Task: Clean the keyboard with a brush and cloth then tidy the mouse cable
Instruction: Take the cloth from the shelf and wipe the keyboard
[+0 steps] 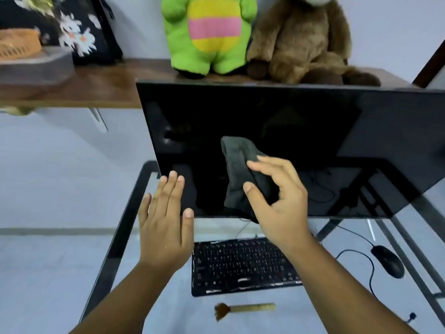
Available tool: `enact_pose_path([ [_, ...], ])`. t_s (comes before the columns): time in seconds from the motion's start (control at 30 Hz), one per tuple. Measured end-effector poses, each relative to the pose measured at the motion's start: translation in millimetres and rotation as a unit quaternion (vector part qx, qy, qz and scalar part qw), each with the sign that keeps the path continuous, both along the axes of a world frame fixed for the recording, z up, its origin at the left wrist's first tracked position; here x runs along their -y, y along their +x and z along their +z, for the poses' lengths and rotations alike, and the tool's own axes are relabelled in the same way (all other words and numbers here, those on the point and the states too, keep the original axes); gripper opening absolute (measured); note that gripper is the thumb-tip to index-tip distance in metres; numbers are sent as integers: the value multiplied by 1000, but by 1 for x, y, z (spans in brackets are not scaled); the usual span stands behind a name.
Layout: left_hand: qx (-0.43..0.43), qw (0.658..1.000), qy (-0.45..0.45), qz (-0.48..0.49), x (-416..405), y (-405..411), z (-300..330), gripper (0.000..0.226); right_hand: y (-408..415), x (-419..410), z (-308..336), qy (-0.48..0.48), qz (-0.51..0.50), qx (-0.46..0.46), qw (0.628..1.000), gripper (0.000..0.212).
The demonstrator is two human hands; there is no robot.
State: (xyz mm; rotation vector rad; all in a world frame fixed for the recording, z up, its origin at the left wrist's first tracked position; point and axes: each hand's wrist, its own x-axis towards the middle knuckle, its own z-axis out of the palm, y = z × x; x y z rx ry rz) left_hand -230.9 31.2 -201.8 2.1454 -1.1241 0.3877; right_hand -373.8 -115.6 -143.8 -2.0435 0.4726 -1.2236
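My right hand (277, 201) holds a dark grey cloth (238, 169) up in front of the black monitor, pinched between thumb and fingers. My left hand (166, 218) is raised beside it with straight fingers, holding nothing. Below them the black keyboard (240, 266) lies flat on the glass desk, partly hidden by my right forearm. A small brush (243, 309) with a pale handle lies on the glass in front of the keyboard. The black mouse (388, 261) sits to the right, its cable (372, 273) looping loosely across the glass.
A large black monitor (277, 121) stands tilted behind the keyboard on the glass desk (134, 208) with a dark frame. A wooden shelf (96, 85) above carries a green plush toy (209, 32), a brown plush toy (305, 39) and a grey tray.
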Motion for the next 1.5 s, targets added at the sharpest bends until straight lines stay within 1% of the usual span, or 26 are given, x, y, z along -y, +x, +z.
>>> enact_pose_path([
  [0.07, -30, 999, 18, 3, -1, -12, -22, 56, -14, -2, -29, 30, -2, -27, 999, 34],
  [0.13, -53, 997, 55, 4, -3, -19, -47, 55, -24, -3, -62, 61, -1, -62, 996, 35],
  [0.23, -98, 987, 129, 6, -10, -22, -90, 58, -33, -4, -113, 117, 7, -160, 980, 39],
  [0.3, -128, 975, 182, 3, -16, -22, -118, 63, -33, -2, -144, 145, 17, -256, 956, 46],
  [0.37, -163, 959, 234, 1, -23, -21, -141, 71, -28, 0, -171, 157, 32, -349, 923, 50],
  [0.47, -206, 936, 286, -4, -30, -18, -165, 76, -17, 5, -194, 138, 41, -432, 890, 51],
  [0.57, -216, 922, 320, -21, -35, -15, -176, 64, -6, 6, -204, 110, 17, -514, 851, 45],
  [0.63, -222, 913, 342, -32, -36, -14, -178, 58, -3, 3, -207, 104, -7, -550, 828, 43],
  [0.7, -239, 901, 360, -43, -35, -11, -179, 55, 0, -1, -210, 75, -14, -566, 821, 53],
  [0.73, -244, 896, 367, -51, -34, -11, -180, 55, 3, -1, -212, 62, -11, -569, 820, 55],
  [0.83, -239, 892, 378, -67, -35, -9, -184, 55, 22, 0, -214, 51, 6, -552, 832, 48],
  [0.97, -224, 890, 391, -71, -35, -7, -187, 56, 45, -10, -214, 5, 69, -538, 840, 44],
  [1.0, -220, 889, 395, -73, -35, -5, -188, 56, 46, -10, -215, -1, 63, -538, 840, 43],
  [1.07, -215, 888, 400, -75, -36, -3, -188, 57, 37, -5, -217, 3, 21, -539, 842, 40],
  [1.17, -213, 884, 408, -83, -36, -1, -188, 57, 20, 11, -221, 60, -66, -541, 836, 38],
  [1.23, -209, 885, 408, -84, -36, 0, -189, 63, 23, 14, -222, 72, -81, -542, 834, 38],
  [1.4, -201, 884, 412, -91, -38, 4, -191, 68, 52, -18, -220, 27, 26, -525, 850, 39],
  [1.43, -201, 883, 413, -92, -38, 4, -191, 68, 51, -20, -221, 18, 38, -524, 851, 40],
  [1.5, -200, 881, 418, -96, -37, 6, -190, 65, 43, -14, -223, 13, 28, -528, 848, 39],
])
